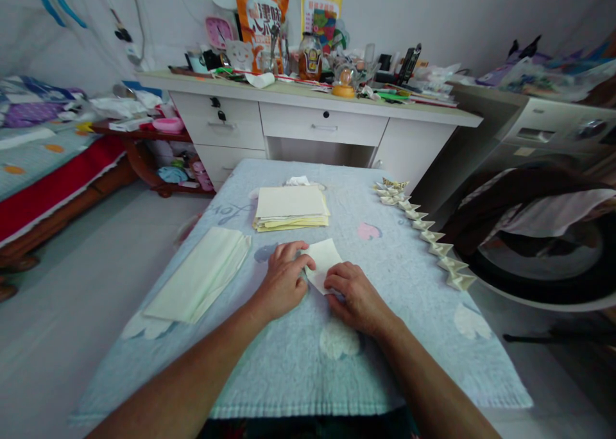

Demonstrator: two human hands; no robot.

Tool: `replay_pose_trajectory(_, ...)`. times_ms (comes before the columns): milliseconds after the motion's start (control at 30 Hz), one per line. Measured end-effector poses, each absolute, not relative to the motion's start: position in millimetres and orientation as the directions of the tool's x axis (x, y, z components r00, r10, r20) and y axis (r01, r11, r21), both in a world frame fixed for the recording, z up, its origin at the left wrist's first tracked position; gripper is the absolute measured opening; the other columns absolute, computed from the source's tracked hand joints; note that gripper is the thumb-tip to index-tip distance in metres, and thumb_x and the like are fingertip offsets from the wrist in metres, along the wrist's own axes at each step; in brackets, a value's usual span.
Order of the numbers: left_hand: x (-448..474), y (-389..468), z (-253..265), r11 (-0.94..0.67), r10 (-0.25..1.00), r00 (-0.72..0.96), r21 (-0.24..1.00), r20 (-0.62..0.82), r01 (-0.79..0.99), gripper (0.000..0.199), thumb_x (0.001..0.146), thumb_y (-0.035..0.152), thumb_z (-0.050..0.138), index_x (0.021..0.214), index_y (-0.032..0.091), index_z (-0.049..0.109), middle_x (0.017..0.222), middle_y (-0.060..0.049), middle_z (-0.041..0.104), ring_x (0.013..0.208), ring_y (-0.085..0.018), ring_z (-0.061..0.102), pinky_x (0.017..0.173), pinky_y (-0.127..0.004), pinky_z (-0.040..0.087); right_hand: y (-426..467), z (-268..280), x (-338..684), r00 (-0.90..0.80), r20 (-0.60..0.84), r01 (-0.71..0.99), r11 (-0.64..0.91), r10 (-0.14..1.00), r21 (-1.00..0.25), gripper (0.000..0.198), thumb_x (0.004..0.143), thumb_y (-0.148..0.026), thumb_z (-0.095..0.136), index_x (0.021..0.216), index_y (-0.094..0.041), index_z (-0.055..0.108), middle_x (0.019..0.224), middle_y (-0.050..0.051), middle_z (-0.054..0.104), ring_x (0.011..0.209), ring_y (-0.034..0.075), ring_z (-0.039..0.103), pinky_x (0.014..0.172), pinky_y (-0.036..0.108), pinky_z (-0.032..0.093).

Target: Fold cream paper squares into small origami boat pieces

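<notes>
A small cream sheet of paper (321, 259) lies turned like a diamond on the cloth-covered table. My left hand (285, 278) grips its left corner with bent fingers and thumb. At the lower right edge, my right hand (353, 294) has its fingers closed over the paper, the thumb tucked near the edge. Just beyond is a stack of cream and yellow paper (291, 203). Left of my hands rests a pile of longer pale folded sheets (195, 275). Along the table's right side runs a row of folded paper pieces (432, 237).
The table wears a light blue patterned cloth (283, 375), with a crumpled white tissue (298, 181) behind the stack. A white desk (308, 115) crowded with jars and small items stands beyond. On the right is a washing machine (543, 128), on the left a bed (52, 169).
</notes>
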State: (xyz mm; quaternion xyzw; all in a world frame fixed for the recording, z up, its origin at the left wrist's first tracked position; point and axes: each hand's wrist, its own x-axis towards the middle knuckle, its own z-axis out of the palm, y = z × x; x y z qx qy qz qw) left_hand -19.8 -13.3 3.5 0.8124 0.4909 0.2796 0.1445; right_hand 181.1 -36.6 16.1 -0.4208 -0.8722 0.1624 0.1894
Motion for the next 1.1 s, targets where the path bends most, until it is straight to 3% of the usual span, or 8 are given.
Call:
replay_pose_trajectory(233,-19.5,-13.1,-0.5,-0.499,0.866,0.430,0.503,0.255,0.706,0.008,0.076,0.017,0.062,0.080,0.024,0.065,0.115,-0.003,0.054,0.114,-0.026,0.043,0.100,-0.046,0.033,-33.5,10.0,183.5,-0.467,0.249,0.653,0.521,0.849,-0.551,0.009,0.086,-0.017,0.054,0.082,-0.018,0.061,0.092,0.006,0.060,0.089,0.019,0.051,0.082,0.034,0.038)
replay_pose_trajectory(467,-19.2,-13.2,5.2,-0.530,0.845,0.474,0.499,0.246,0.686,0.007,0.076,0.017,0.064,0.074,0.024,0.066,0.101,-0.001,0.058,0.105,-0.023,0.046,0.093,-0.041,0.036,-34.1,12.5,185.5,-0.406,0.189,0.687,0.435,0.894,-0.582,0.011,0.085,-0.020,0.058,0.075,-0.018,0.062,0.090,0.003,0.059,0.089,0.018,0.049,0.083,0.034,0.034)
replay_pose_trajectory(733,-17.7,-13.9,3.5,-0.497,0.865,0.450,0.511,0.223,0.701,0.004,0.078,0.020,0.063,0.075,0.021,0.065,0.095,-0.002,0.057,0.100,-0.022,0.048,0.090,-0.039,0.036,-30.5,2.4,181.9,-0.211,0.133,0.842,0.249,0.968,-0.478,0.019,0.083,-0.026,0.063,0.066,-0.017,0.064,0.089,0.005,0.059,0.089,0.019,0.047,0.080,0.033,0.031)
replay_pose_trajectory(1100,-15.5,-13.7,0.3,-0.468,0.883,0.416,0.489,0.219,0.736,0.004,0.077,0.021,0.063,0.074,0.020,0.060,0.093,-0.002,0.056,0.097,-0.022,0.048,0.087,-0.039,0.036,-29.3,3.1,178.0,-0.103,0.114,0.883,0.144,0.988,-0.447,0.020,0.077,-0.027,0.070,0.060,-0.018,0.064,0.084,0.004,0.059,0.087,0.020,0.046,0.078,0.032,0.030)
